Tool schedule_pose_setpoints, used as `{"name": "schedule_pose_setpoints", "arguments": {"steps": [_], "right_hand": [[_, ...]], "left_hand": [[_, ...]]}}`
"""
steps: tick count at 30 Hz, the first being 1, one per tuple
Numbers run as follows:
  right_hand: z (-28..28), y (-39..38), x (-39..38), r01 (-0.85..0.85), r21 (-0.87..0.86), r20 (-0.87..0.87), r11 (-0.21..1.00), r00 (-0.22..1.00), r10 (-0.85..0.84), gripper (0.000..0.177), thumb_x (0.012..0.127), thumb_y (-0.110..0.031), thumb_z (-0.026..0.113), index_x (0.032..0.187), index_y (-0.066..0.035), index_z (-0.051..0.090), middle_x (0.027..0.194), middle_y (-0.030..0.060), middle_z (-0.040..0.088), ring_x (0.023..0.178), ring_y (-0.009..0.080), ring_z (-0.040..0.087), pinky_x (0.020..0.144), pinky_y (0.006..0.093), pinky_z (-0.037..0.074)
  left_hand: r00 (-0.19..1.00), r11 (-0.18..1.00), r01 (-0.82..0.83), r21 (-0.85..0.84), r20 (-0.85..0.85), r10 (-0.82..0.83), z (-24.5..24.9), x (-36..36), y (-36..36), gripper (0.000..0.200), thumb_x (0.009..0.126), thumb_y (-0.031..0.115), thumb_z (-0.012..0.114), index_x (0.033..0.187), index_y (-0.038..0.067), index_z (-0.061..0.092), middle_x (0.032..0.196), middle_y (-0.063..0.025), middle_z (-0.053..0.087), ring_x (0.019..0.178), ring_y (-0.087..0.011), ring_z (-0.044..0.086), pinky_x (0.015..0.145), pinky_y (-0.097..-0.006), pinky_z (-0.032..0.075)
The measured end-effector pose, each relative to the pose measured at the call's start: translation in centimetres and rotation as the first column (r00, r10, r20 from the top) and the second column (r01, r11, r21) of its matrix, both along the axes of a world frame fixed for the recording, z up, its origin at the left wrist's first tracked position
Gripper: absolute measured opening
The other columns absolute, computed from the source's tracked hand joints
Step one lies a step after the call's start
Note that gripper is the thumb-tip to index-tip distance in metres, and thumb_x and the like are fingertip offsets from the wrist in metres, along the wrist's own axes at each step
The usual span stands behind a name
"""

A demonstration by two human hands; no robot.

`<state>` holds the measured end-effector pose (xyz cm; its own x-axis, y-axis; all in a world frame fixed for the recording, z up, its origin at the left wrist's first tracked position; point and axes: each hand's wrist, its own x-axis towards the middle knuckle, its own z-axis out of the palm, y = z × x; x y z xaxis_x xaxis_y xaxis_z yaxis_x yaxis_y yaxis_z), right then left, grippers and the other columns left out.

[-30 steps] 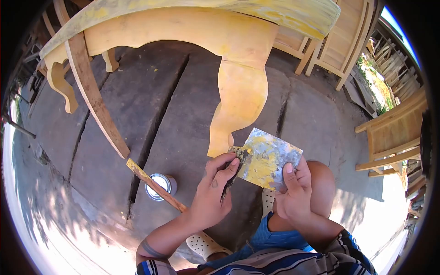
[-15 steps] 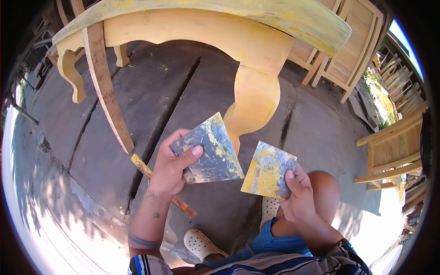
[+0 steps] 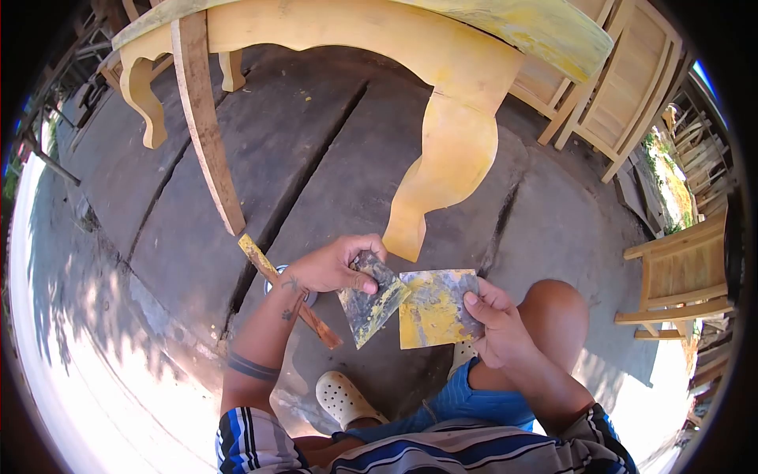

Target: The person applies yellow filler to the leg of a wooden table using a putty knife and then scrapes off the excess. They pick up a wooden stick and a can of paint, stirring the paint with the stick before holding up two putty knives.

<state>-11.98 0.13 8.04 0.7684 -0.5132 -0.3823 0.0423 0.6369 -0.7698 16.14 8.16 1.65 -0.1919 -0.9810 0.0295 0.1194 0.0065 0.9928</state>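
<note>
Thumb on top, my left hand (image 3: 347, 265) grips a dark square plate (image 3: 373, 304) smeared with yellow, tilted with one corner pointing down. My right hand (image 3: 497, 324) pinches the right edge of a second plate (image 3: 434, 308), whose face is mostly covered in yellow and grey paste. The two plates meet or overlap at the dark plate's right corner. Beyond my hands stands a pale yellow table (image 3: 462, 142) with a curved leg and a yellow-streaked top.
A paint-stained wooden stick (image 3: 320, 325) lies across a can (image 3: 309, 297), partly hidden by my left forearm. A curved wooden piece (image 3: 201, 118) leans on the table. Wooden chairs (image 3: 632, 87) stand at upper right, another chair (image 3: 679, 276) at right. Grooves cross the concrete floor (image 3: 316, 197).
My left hand has moved right and turned its plate corner-down. The right-hand plate has shifted left and levelled, and the plates now meet. The can has come into view behind my left wrist.
</note>
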Motion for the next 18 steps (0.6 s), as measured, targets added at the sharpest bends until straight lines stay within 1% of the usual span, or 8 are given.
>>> {"name": "schedule_pose_setpoints", "arguments": {"steps": [2, 4, 7, 8, 12, 15, 16, 18], "right_hand": [[-1.3, -0.4, -0.2, 0.056, -0.009, -0.045, 0.998, 0.997, -0.056, 0.027, 0.098, -0.012, 0.046, 0.123, 0.001, 0.050, 0.115, 0.0100, 0.062, 0.103, 0.0177, 0.061, 0.087, 0.0318, 0.051], [-1.4, -0.4, -0.4, 0.105, -0.034, -0.066, 0.994, 0.992, -0.107, 0.027, 0.098, -0.011, 0.045, 0.122, 0.000, 0.050, 0.114, 0.0096, 0.062, 0.102, 0.0175, 0.062, 0.085, 0.0319, 0.052], [-0.5, -0.7, 0.1, 0.139, -0.084, -0.060, 0.987, 0.988, -0.144, 0.026, 0.098, -0.011, 0.045, 0.122, -0.001, 0.050, 0.111, 0.0087, 0.063, 0.100, 0.0172, 0.062, 0.082, 0.0316, 0.053], [-0.1, -0.6, 0.1, 0.146, -0.081, -0.076, 0.986, 0.985, -0.152, 0.025, 0.098, -0.011, 0.045, 0.121, -0.001, 0.050, 0.111, 0.0082, 0.063, 0.099, 0.0169, 0.063, 0.082, 0.0315, 0.053], [0.2, 0.2, 0.5, 0.154, -0.189, -0.098, 0.970, 0.980, -0.174, 0.022, 0.098, -0.010, 0.045, 0.117, 0.000, 0.050, 0.108, 0.0072, 0.063, 0.096, 0.0135, 0.062, 0.082, 0.0296, 0.051], [0.1, 1.1, 0.8, 0.093, -0.563, -0.111, 0.821, 0.976, -0.187, 0.020, 0.099, -0.008, 0.044, 0.115, 0.002, 0.050, 0.106, 0.0073, 0.062, 0.094, 0.0106, 0.060, 0.084, 0.0274, 0.049], [0.0, 1.3, 0.8, 0.094, -0.552, -0.110, 0.829, 0.977, -0.184, 0.020, 0.099, -0.008, 0.043, 0.115, 0.002, 0.049, 0.106, 0.0074, 0.062, 0.095, 0.0103, 0.059, 0.084, 0.0271, 0.049], [-0.1, 1.4, 0.9, 0.096, -0.531, -0.103, 0.842, 0.979, -0.177, 0.020, 0.099, -0.007, 0.042, 0.115, 0.003, 0.048, 0.105, 0.0078, 0.062, 0.096, 0.0097, 0.058, 0.085, 0.0264, 0.048]], "left_hand": [[0.889, 0.999, -0.034, 0.007, 0.457, 0.028, 0.8, 1.6, 0.6, 0.029, 0.074, 0.007, 0.078, 0.090, 0.004, 0.054, 0.083, 0.0012, 0.063, 0.075, -0.0070, 0.058, 0.066, -0.0264, 0.044], [0.461, 0.986, -0.146, -0.078, 0.877, 0.137, 4.1, 2.4, 1.7, 0.027, 0.073, 0.005, 0.077, 0.087, 0.003, 0.054, 0.079, -0.0010, 0.062, 0.072, -0.0079, 0.056, 0.064, -0.0271, 0.043], [0.686, 0.957, -0.288, -0.023, 0.692, 0.223, 8.3, 2.4, 2.0, 0.031, 0.071, 0.003, 0.075, 0.091, 0.003, 0.053, 0.075, -0.0119, 0.059, 0.074, -0.0241, 0.060, 0.068, -0.0329, 0.044], [0.790, 0.960, -0.271, -0.066, 0.555, 0.261, 8.8, 2.3, 2.1, 0.030, 0.071, 0.003, 0.075, 0.091, 0.003, 0.053, 0.079, -0.0122, 0.062, 0.072, -0.0284, 0.060, 0.066, -0.0349, 0.044], [0.880, 0.989, -0.041, -0.145, 0.462, 0.104, 10.9, -0.2, 1.7, 0.029, 0.073, 0.005, 0.074, 0.093, 0.004, 0.053, 0.079, -0.0118, 0.062, 0.073, -0.0295, 0.061, 0.068, -0.0358, 0.046], [0.558, 0.976, -0.056, -0.210, 0.804, 0.205, 9.5, -0.9, 1.2, 0.026, 0.075, 0.005, 0.072, 0.094, 0.004, 0.054, 0.077, -0.0147, 0.064, 0.073, -0.0335, 0.062, 0.066, -0.0365, 0.047], [0.271, 0.934, -0.280, -0.221, 0.915, 0.298, 9.7, -0.8, 1.1, 0.025, 0.076, 0.005, 0.068, 0.097, 0.003, 0.054, 0.081, -0.0194, 0.064, 0.080, -0.0406, 0.061, 0.069, -0.0440, 0.047], [0.143, 0.813, -0.535, -0.231, 0.923, 0.356, 8.1, 1.4, 1.2, 0.027, 0.076, 0.004, 0.068, 0.099, 0.004, 0.054, 0.081, -0.0207, 0.064, 0.082, -0.0405, 0.061, 0.071, -0.0462, 0.046]]}}
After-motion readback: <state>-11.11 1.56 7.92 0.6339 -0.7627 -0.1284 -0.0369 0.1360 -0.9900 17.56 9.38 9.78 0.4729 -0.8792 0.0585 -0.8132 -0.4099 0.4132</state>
